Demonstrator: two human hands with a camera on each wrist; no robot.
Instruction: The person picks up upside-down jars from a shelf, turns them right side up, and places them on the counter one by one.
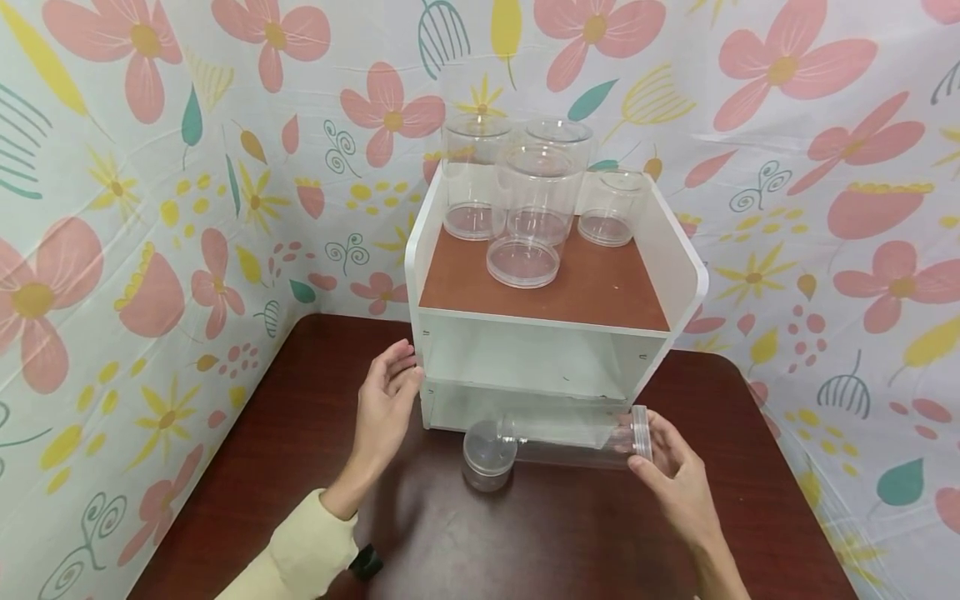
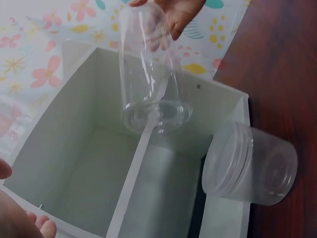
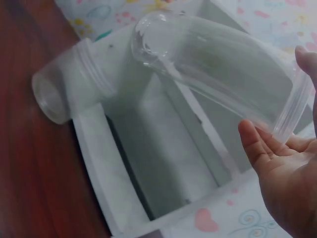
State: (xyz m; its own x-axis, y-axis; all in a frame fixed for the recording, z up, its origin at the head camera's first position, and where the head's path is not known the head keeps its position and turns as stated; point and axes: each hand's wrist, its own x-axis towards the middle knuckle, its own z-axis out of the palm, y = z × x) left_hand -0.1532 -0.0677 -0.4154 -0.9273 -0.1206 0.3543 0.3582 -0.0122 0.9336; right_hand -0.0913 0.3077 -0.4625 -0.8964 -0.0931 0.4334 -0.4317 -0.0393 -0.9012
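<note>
My right hand (image 1: 678,479) grips a tall clear jar (image 1: 573,439) by its ridged lid end, fingers and thumb around the rim. The jar lies sideways in the air before the lower opening of a white shelf unit (image 1: 495,346), its base pointing left. In the right wrist view the thumb and fingers (image 3: 255,144) sit at the jar's ridged end. At the unit's left front edge is my left hand (image 1: 386,408), fingers loosely bent and holding nothing. A short clear lidded jar (image 1: 487,467) stands upright on the table in front of the unit.
Several clear jars stand on the unit's brown top board (image 1: 457,283), among them a tall front jar (image 1: 528,217) and a shorter one (image 1: 609,208) at right. Raised side panels (image 1: 678,258) flank them. The dark wooden table (image 1: 315,400) meets flowered cloth walls (image 1: 262,150).
</note>
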